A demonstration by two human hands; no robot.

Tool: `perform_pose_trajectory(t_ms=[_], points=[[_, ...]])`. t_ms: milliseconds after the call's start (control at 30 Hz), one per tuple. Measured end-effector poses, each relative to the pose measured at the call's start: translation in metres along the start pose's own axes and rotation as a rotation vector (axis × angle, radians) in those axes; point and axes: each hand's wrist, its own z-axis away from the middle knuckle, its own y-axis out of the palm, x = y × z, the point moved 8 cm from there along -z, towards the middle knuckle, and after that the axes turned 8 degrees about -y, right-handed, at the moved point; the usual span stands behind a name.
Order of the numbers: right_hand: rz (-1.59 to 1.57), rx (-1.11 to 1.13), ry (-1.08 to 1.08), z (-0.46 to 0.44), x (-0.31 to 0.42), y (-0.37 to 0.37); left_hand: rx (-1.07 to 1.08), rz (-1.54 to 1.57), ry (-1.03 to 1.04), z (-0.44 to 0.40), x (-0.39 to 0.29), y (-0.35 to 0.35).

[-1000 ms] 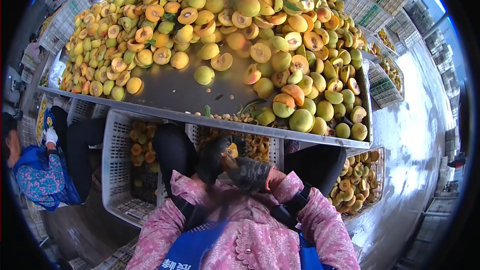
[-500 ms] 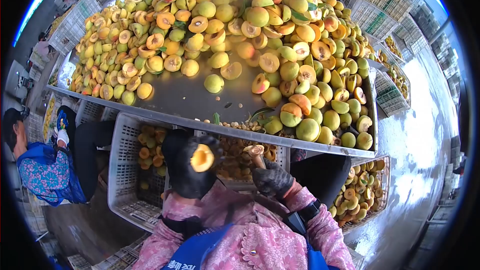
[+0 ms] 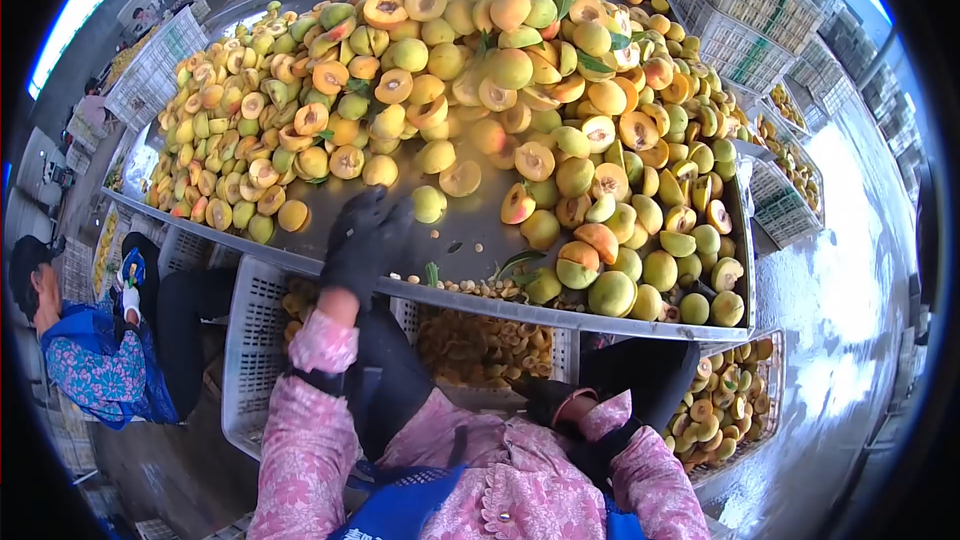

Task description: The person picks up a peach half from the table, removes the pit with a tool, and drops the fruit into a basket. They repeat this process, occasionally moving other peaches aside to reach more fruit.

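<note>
My left hand (image 3: 365,240), in a dark glove, reaches over the front edge of the metal table (image 3: 330,235). Its fingers are stretched out with nothing seen in them, close to a yellow-green peach (image 3: 429,204) and a cut peach half (image 3: 380,171). Low over my lap is my right hand (image 3: 552,402), also gloved. Its fingers blend into the dark trouser leg, so their grip is hidden. Between the two hands, below the table edge, a crate (image 3: 565,350) holds many brownish-yellow pieces (image 3: 480,345).
Whole and halved peaches (image 3: 600,180) are heaped across the table. A grey crate (image 3: 245,340) stands at my left, and a crate of peach halves (image 3: 725,400) at my right. A co-worker (image 3: 100,350) sits at the left. Stacked crates (image 3: 750,0) rise behind.
My left hand has moved forward onto the table, and the pitted peach half is no longer in it. My right hand has lowered toward my lap; the wooden-handled tool it held no longer shows.
</note>
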Motion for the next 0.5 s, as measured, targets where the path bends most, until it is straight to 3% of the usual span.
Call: perform_pose_trajectory(t_ms=[133,233,300,333,367,400,467,500], points=[[-0.055,-0.057,0.116,0.005,0.018,-0.034,0.355,0.203,-0.394,-0.046,-0.032,0.043],[-0.068,-0.137,0.095,0.01,0.011,-0.037,0.483,0.372,-0.44,-0.048,-0.032,0.05],[-0.003,-0.23,-0.029,0.013,0.016,-0.043,0.546,1.013,-0.196,-0.035,-0.026,0.065],[0.066,-0.282,-0.121,0.014,0.026,-0.051,0.699,1.631,-0.348,-0.021,-0.038,0.056],[-0.065,-0.294,-0.087,0.015,0.033,-0.06,0.819,2.226,-0.589,-0.006,-0.049,0.046],[-0.195,-0.312,-0.054,0.015,0.04,-0.069,0.698,2.31,-0.555,0.004,-0.05,0.027],[-0.836,-0.245,0.284,0.02,0.06,-0.082,0.624,2.446,-0.529,0.023,-0.061,0.008],[-0.65,-0.251,0.074,0.017,0.068,-0.088,0.7,2.498,-0.585,0.032,-0.068,0.005]])
